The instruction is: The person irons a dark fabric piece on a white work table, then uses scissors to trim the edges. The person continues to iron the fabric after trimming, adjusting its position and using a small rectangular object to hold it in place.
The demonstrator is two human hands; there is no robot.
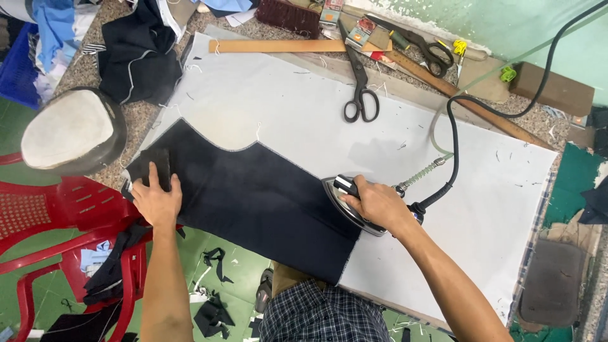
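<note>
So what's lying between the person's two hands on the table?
In the head view, only the dark navy fabric stretches between the left hand, which presses its edge flat, and the right hand gripping the iron.

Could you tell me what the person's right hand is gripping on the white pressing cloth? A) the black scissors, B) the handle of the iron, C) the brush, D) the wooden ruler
B: the right hand is closed around the handle of the iron, which sits on the dark fabric, while the black scissors lie untouched further up the table.
</note>
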